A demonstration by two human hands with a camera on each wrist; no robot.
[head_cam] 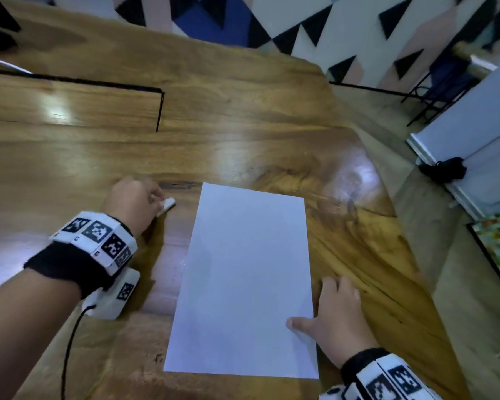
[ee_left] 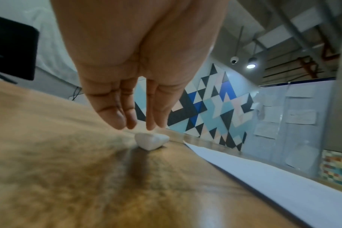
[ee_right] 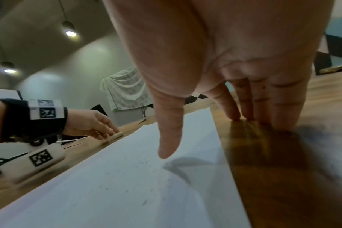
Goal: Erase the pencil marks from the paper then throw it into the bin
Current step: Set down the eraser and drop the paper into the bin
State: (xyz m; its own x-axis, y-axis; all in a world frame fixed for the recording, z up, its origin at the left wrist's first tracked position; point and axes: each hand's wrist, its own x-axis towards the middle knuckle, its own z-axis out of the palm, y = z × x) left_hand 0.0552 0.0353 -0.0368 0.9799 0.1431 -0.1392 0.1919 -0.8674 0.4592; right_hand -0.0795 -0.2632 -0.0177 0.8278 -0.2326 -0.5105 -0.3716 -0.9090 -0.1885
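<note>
A white sheet of paper (head_cam: 243,284) lies flat on the wooden table (head_cam: 243,125), its surface looking blank from the head view. In the right wrist view the paper (ee_right: 127,177) carries small dark specks. Left of its far corner a small white eraser (head_cam: 166,204) lies on the wood. My left hand (head_cam: 156,197) reaches down onto it with straight fingertips (ee_left: 131,123) touching the eraser (ee_left: 151,141) from above. My right hand (head_cam: 312,304) lies flat at the paper's right edge, thumb (ee_right: 168,138) on the sheet and fingers (ee_right: 252,108) on the table.
The table's rounded edge (head_cam: 387,197) runs along the right, with floor beyond it. A white panel (head_cam: 474,134) and a black bundle (head_cam: 445,168) stand on that floor. A black seam line (head_cam: 159,111) crosses the far tabletop. No bin is in view.
</note>
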